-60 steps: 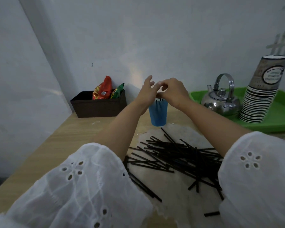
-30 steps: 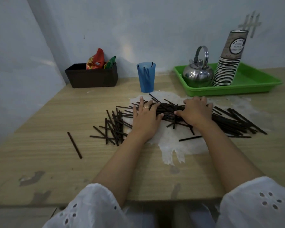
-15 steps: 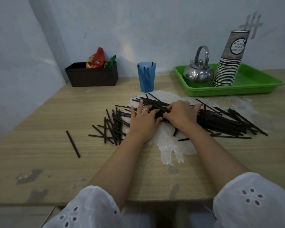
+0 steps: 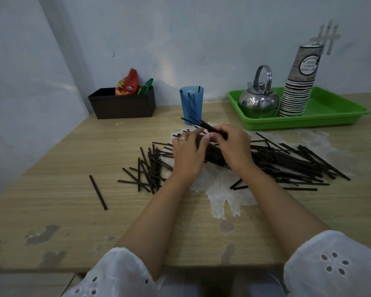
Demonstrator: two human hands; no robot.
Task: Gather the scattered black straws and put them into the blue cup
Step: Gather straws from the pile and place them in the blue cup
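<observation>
Several black straws (image 4: pixel 287 161) lie scattered across the middle of the wooden table, with a smaller heap (image 4: pixel 150 168) to the left and one single straw (image 4: pixel 98 192) apart at the far left. The blue cup (image 4: pixel 191 105) stands upright behind them with a few straws inside. My right hand (image 4: pixel 234 146) is closed on a small bundle of black straws (image 4: pixel 204 125) whose ends stick out up and left toward the cup. My left hand (image 4: pixel 187 155) rests beside it, fingertips touching the same bundle.
A dark box (image 4: pixel 122 106) with snack packets sits at the back left. A green tray (image 4: pixel 334 116) at the back right holds a steel kettle (image 4: pixel 258 99) and a stack of paper cups (image 4: pixel 298 86). A worn white patch (image 4: pixel 223 189) marks the tabletop.
Both hands came down from the cup to the pile, raked straws together, and now the right hand has lifted a small bundle off the table while the left steadies it.
</observation>
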